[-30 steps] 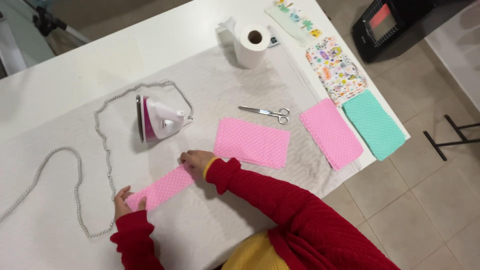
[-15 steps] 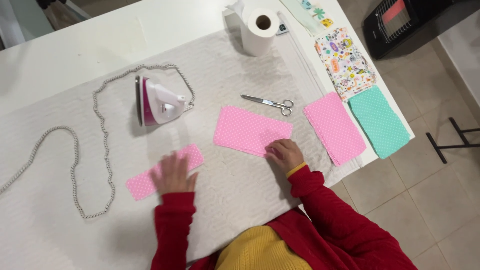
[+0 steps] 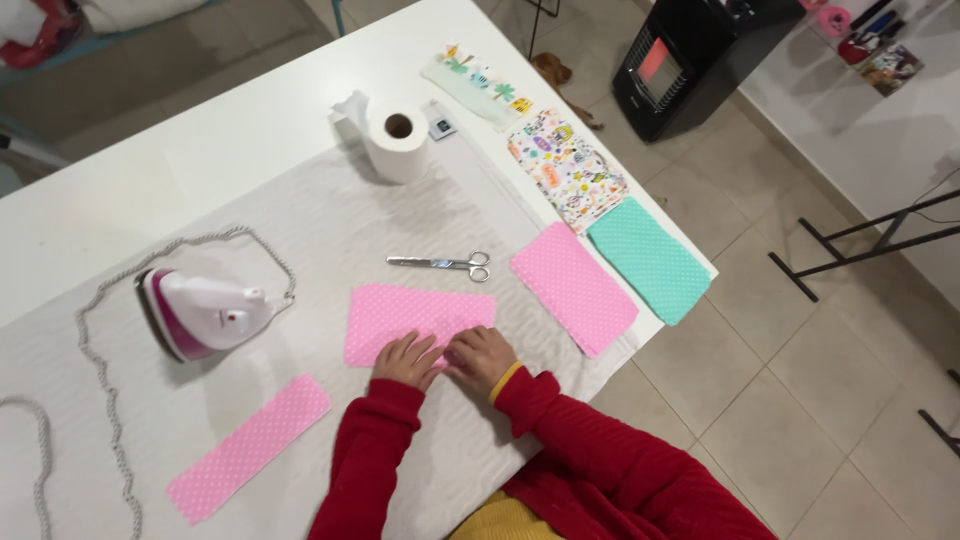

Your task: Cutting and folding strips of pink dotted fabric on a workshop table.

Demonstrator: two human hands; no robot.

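- Pink dotted fabric rectangle (image 3: pixel 415 318): lies flat at the centre of the white padded cloth (image 3: pixel 300 230) that covers the counter (image 3: pixel 150 170).
- Left hand (image 3: pixel 407 361): rests palm down on the near edge of the rectangle, at its 6 o'clock; fingers together, pressing flat on the fabric, nothing clamped.
- Right hand (image 3: pixel 481 358): just beside the left hand, touching it, on the same near edge; fingers bent and together on the fabric. Whether they pinch the edge cannot be told.
- Both sleeves are red.
- Scissors (image 3: pixel 442 264): at 12 o'clock of the rectangle, near it, blades shut and pointing to 9 o'clock.
- Second pink dotted piece (image 3: pixel 573 287): at 3 o'clock, apart from the rectangle.
- Mint dotted piece (image 3: pixel 649 258): just beyond it, at the counter's edge.
- Printed fabric pieces (image 3: pixel 565 168): at 1 o'clock.
- Paper roll (image 3: pixel 398 143): upright, at 12 o'clock, well apart.
- Iron (image 3: pixel 205 312): at 9 o'clock, white and magenta, its braided cord (image 3: pixel 100 380) looping over the cloth.
- Narrow pink dotted strip (image 3: pixel 250 447): at 8 o'clock, lying aslant.
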